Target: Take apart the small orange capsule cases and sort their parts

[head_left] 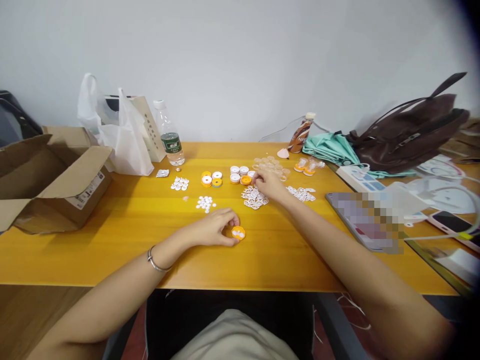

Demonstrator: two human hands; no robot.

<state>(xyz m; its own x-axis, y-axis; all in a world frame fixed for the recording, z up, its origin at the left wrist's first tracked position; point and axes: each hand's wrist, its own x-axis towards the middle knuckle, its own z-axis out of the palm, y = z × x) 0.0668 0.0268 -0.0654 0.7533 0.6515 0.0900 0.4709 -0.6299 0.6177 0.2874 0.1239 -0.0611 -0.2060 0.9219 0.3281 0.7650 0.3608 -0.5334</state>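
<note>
Orange cap (238, 233) sits on the table (123, 220) pinched in your left hand (215, 227), while your right hand (267, 184) closes its fingers on the white inserts (254, 197); you seem mid-assembly, needing one insert lifted free and seated squarely.

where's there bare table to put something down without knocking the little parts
Bare yellow table between the cardboard box and the left hand, and the front strip below the right hand up to the blurred tablet. Crowded: the middle, with white ring piles, orange caps and clear discs.
</note>
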